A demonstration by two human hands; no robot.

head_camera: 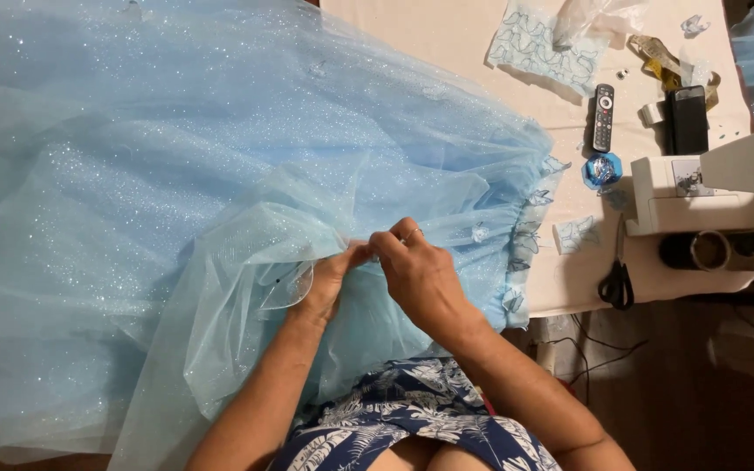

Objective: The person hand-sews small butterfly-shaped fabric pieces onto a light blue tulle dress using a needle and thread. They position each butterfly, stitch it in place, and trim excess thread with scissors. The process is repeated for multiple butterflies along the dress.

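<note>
Sewing table (455, 35) draped in glittering pale blue tulle (176, 157), seen from the head camera.
Both hands meet at a gathered fold near the fabric's trimmed edge: the left hand (329, 279) and the ringed right hand (416, 270) are each closed in a pinch on the tulle. Scissors (617, 279), a remote control (603, 116) and a white sewing machine (717, 187) lie to the right.

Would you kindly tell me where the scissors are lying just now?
In the head view, the black-handled scissors lie at the table's right near edge, in front of the white sewing machine, right of the blue tulle dress.
</note>
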